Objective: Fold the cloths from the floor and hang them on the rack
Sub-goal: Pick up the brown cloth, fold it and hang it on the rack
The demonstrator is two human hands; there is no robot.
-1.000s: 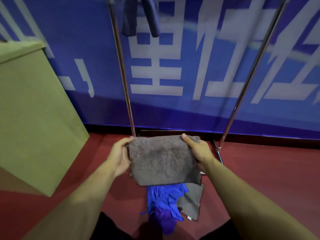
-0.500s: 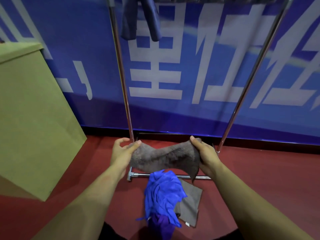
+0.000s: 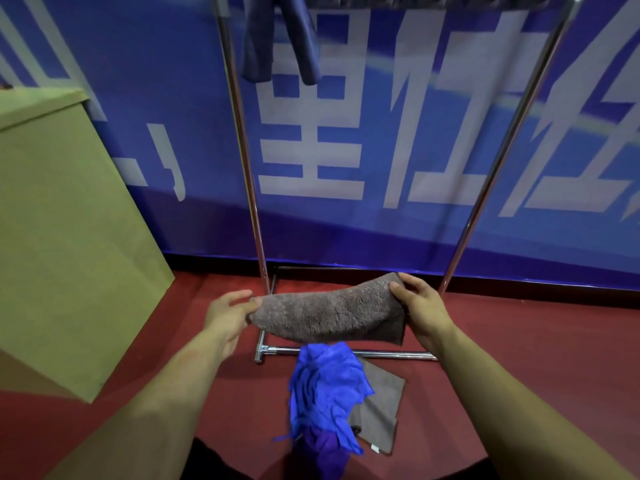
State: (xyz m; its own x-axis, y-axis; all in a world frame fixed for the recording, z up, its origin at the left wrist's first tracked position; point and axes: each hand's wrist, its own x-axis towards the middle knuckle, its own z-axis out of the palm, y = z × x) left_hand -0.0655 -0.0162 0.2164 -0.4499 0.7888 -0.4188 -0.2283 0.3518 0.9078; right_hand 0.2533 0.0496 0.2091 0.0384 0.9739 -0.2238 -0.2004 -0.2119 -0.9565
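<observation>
I hold a folded grey-brown fluffy cloth point(image 3: 329, 315) stretched between both hands, low in front of the metal rack point(image 3: 242, 140). My left hand point(image 3: 227, 311) pinches its left end. My right hand point(image 3: 420, 306) grips its right end, which sits a little higher. Below, a crumpled blue cloth point(image 3: 327, 386) lies on the red floor over a flat grey cloth point(image 3: 382, 407), with a purple cloth point(image 3: 323, 452) at the near end. A dark blue cloth point(image 3: 277, 36) hangs over the rack's top bar.
A tall tan cardboard box point(image 3: 62, 230) stands at the left. A blue banner wall point(image 3: 381, 133) with white characters runs behind the rack. The rack's base bar point(image 3: 346, 353) lies on the red floor point(image 3: 519, 358) just beyond the cloth pile.
The cloth, held as a flat rectangle a second ago, has been folded over into a narrower band. My hands have moved apart and its right end has risen.
</observation>
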